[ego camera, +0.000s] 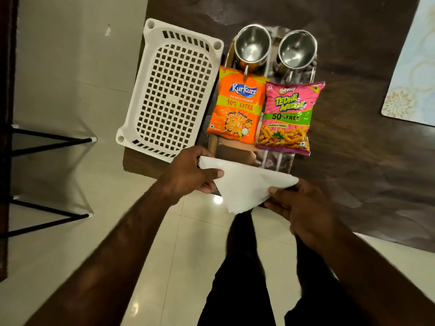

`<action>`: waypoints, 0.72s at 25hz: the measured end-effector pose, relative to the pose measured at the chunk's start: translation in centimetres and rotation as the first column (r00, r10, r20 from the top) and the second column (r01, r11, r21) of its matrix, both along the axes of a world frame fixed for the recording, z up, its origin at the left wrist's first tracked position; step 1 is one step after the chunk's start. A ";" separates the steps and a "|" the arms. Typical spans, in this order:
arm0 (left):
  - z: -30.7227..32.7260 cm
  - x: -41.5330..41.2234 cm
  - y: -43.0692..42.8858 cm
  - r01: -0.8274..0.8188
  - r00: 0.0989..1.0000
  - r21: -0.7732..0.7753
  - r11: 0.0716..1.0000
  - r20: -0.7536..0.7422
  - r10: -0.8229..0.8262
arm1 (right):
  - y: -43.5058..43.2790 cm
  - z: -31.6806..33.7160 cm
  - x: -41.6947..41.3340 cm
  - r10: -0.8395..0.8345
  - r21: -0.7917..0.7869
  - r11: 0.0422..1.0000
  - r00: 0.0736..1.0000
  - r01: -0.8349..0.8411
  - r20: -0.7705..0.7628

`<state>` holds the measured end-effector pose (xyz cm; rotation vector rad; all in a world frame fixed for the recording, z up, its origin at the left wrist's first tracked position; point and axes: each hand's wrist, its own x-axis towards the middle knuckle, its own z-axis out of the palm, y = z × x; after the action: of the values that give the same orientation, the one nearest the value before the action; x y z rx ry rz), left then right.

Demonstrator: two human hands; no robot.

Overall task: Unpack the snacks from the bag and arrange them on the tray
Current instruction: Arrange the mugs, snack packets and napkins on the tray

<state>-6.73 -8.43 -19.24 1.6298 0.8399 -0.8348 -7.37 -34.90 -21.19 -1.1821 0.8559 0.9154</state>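
An orange Kurkure packet (237,104) and a pink Bingo Tedhe Medhe packet (288,118) lie side by side on a shiny steel tray (275,158). Two steel mugs (251,45) (297,49) stand on the tray's far end. Over the tray's near edge I hold a folded white bag (244,184), folded into a triangle. My left hand (188,172) pinches its left corner and my right hand (301,208) pinches its right corner.
A white perforated plastic basket tray (174,90) lies on the dark wooden table (364,114), left of the steel tray. A pale patterned mat (412,78) lies at the right. Black stool legs (47,142) stand on the tiled floor at the left.
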 end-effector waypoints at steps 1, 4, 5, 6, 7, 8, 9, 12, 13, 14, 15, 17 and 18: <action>-0.1 -0.5 -0.8 -0.059 0.998 0.061 0.996 0.033 0.057 | 0.0 0.0 0.0 0.009 -0.037 0.999 1.000 -0.008 0.023; -0.5 -1.1 -2.7 -0.133 0.987 0.256 0.958 0.120 0.105 | 0.2 0.1 0.4 0.098 -0.226 0.971 0.993 -0.081 0.069; -0.5 -1.1 -3.1 -0.120 0.987 0.304 0.945 0.136 0.082 | 0.3 0.1 0.6 0.155 -0.279 0.952 0.984 -0.126 0.083; -0.7 -1.0 -3.4 -0.111 0.987 0.335 0.936 0.150 0.063 | 0.5 0.2 1.0 0.210 -0.320 0.932 0.973 -0.170 0.095; -0.8 -0.9 -3.6 -0.106 0.986 0.358 0.928 0.161 0.051 | 0.6 0.3 1.5 0.252 -0.349 0.915 0.962 -0.203 0.101; -1.0 -0.8 -3.8 -0.097 0.986 0.381 0.919 0.164 0.036 | 0.6 0.4 2.1 0.282 -0.367 0.902 0.954 -0.228 0.101; -1.3 -0.6 -3.9 -0.078 0.988 0.408 0.910 0.157 0.014 | 0.6 0.5 2.6 0.307 -0.382 0.890 0.946 -0.249 0.101; -2.0 -0.1 -4.0 -0.012 0.990 0.468 0.883 0.128 -0.055 | 0.5 0.7 3.5 0.369 -0.414 0.861 0.923 -0.297 0.107; -2.1 0.0 -3.9 -0.001 0.989 0.472 0.882 0.128 -0.067 | 0.5 0.8 3.6 0.377 -0.422 0.855 0.920 -0.302 0.105; -2.1 0.0 -3.9 0.002 0.988 0.469 0.883 0.133 -0.073 | 0.5 0.9 3.6 0.385 -0.431 0.849 0.917 -0.307 0.106; -2.1 0.0 -3.8 0.006 0.988 0.467 0.884 0.136 -0.079 | 0.6 1.0 3.6 0.394 -0.439 0.843 0.913 -0.312 0.108; -2.0 0.0 -3.8 0.019 0.987 0.467 0.884 0.132 -0.091 | 0.8 1.4 3.6 0.388 -0.450 0.838 0.916 -0.308 0.097; -1.8 0.1 -3.8 0.024 0.988 0.464 0.886 0.123 -0.091 | 0.8 1.7 3.5 0.366 -0.458 0.840 0.927 -0.290 0.085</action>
<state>-6.62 -12.23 -21.01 2.1151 0.9400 -0.5727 -3.85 -34.15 -19.52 -1.8210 0.7508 0.9027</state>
